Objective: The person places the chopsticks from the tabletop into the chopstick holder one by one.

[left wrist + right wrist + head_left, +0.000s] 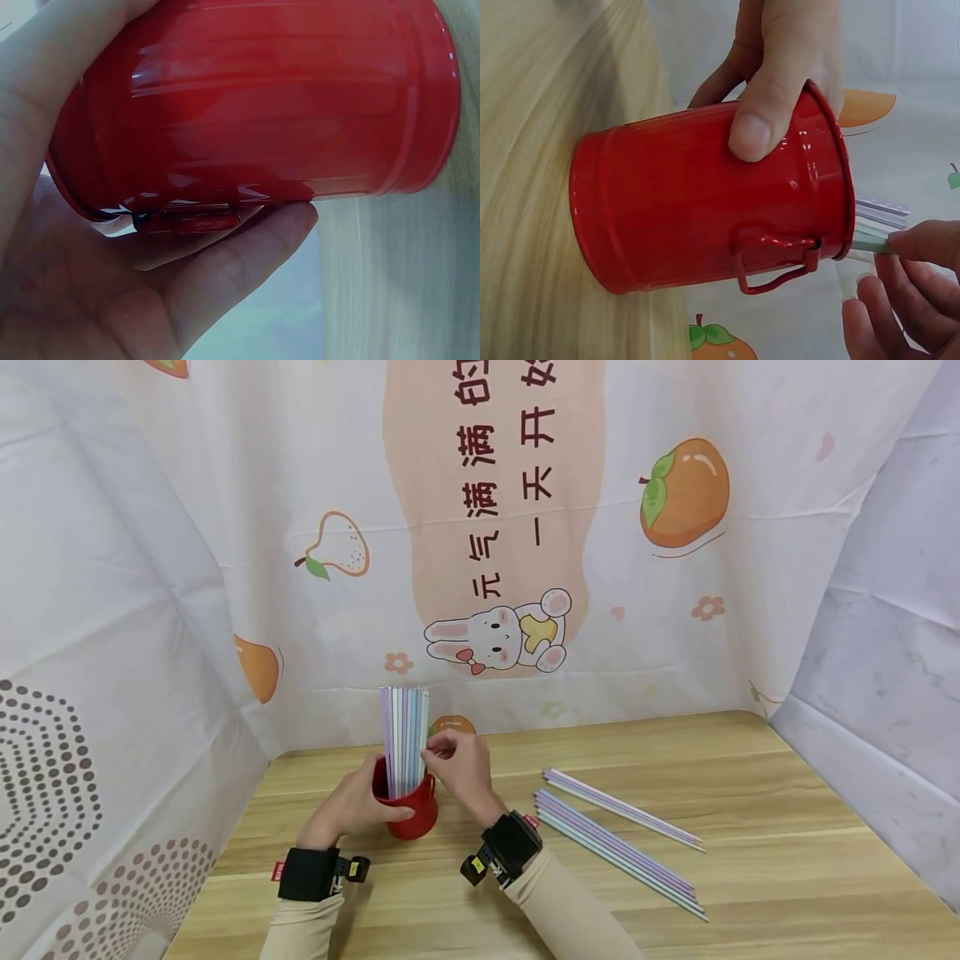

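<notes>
Loose straws point(618, 839) lie across the surface point(787, 860) right of the cup point(411, 814); curtain point(112, 610) closes in behind and left; front stays open

Wood table point(787, 860) w/ red bucket point(414, 817), loose straws point(618, 843).

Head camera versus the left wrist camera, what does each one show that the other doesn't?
Only the head view shows the pastel sticks standing in the red bucket, the right hand pinching one, loose sticks lying on the wooden table, and the printed backdrop. Only the left wrist view shows the palm and thumb close against the bucket's ribbed wall. Both share the bucket and the left hand gripping it.
</notes>
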`<move>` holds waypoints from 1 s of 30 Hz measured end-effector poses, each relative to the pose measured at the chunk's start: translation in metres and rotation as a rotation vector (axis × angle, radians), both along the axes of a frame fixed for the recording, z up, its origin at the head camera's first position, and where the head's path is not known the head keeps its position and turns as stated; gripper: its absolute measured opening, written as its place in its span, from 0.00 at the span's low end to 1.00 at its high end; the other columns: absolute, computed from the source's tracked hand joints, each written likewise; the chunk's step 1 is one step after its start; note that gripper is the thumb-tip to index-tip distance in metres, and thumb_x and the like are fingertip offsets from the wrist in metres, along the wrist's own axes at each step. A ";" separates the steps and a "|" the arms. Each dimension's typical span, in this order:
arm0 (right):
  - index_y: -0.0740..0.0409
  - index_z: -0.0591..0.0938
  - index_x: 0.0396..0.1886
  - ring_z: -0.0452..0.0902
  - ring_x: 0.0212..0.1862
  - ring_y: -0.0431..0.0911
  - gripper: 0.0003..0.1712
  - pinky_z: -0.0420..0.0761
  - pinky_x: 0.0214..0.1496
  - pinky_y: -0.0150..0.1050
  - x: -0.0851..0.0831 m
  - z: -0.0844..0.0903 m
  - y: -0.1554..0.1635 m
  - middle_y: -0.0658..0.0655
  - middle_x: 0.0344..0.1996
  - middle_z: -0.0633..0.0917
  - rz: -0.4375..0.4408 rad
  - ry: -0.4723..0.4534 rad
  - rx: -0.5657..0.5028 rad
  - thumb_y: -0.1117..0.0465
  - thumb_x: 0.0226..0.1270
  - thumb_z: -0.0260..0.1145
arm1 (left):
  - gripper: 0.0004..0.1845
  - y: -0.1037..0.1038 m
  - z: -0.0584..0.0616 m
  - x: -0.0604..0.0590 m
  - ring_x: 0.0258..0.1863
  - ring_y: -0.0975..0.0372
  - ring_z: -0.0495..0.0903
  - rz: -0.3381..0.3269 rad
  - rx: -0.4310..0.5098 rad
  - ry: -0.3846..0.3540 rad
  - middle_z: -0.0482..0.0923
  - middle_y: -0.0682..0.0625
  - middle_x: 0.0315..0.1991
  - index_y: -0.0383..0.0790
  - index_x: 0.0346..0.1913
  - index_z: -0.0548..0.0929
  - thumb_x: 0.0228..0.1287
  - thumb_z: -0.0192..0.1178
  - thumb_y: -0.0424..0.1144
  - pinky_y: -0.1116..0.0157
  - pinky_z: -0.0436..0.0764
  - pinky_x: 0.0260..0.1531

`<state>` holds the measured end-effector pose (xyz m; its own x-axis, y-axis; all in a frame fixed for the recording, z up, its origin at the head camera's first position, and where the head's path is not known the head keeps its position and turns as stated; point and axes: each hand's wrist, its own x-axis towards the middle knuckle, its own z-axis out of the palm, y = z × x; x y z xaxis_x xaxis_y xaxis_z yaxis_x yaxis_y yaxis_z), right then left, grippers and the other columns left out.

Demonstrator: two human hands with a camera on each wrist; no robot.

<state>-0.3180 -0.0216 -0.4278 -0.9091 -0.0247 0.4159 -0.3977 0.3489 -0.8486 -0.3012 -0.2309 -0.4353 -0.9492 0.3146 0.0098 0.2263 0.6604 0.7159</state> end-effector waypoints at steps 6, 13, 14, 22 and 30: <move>0.59 0.90 0.40 0.87 0.35 0.44 0.07 0.86 0.40 0.29 -0.001 0.000 0.003 0.56 0.34 0.92 0.005 -0.018 0.010 0.62 0.65 0.75 | 0.52 0.001 0.001 0.002 0.64 0.47 0.77 -0.002 0.006 -0.008 0.74 0.40 0.69 0.41 0.74 0.60 0.52 0.80 0.47 0.47 0.84 0.60; 0.61 0.89 0.42 0.87 0.37 0.45 0.08 0.87 0.42 0.33 0.001 0.009 0.018 0.56 0.36 0.92 0.014 -0.027 0.035 0.64 0.65 0.73 | 0.52 0.000 0.001 0.001 0.63 0.46 0.77 -0.004 0.012 -0.011 0.74 0.39 0.69 0.40 0.74 0.60 0.52 0.80 0.47 0.46 0.85 0.59; 0.60 0.90 0.41 0.87 0.38 0.45 0.07 0.87 0.42 0.33 0.001 0.011 0.022 0.56 0.36 0.92 0.011 -0.028 0.044 0.63 0.65 0.73 | 0.52 0.000 0.001 0.001 0.63 0.46 0.77 0.000 0.012 -0.014 0.74 0.40 0.69 0.41 0.74 0.60 0.52 0.80 0.47 0.46 0.84 0.59; 0.58 0.90 0.40 0.88 0.38 0.47 0.06 0.87 0.43 0.38 0.001 0.024 0.063 0.55 0.35 0.92 -0.027 -0.032 0.191 0.64 0.64 0.74 | 0.53 0.001 -0.001 -0.002 0.63 0.47 0.77 0.004 0.011 -0.031 0.74 0.41 0.69 0.42 0.74 0.59 0.50 0.81 0.48 0.47 0.85 0.58; 0.57 0.89 0.32 0.82 0.34 0.45 0.03 0.81 0.36 0.38 0.005 0.032 0.121 0.53 0.30 0.88 -0.012 -0.146 0.590 0.68 0.58 0.73 | 0.53 0.001 0.000 -0.001 0.64 0.46 0.76 0.005 0.011 -0.035 0.73 0.41 0.70 0.42 0.75 0.59 0.50 0.81 0.49 0.46 0.85 0.58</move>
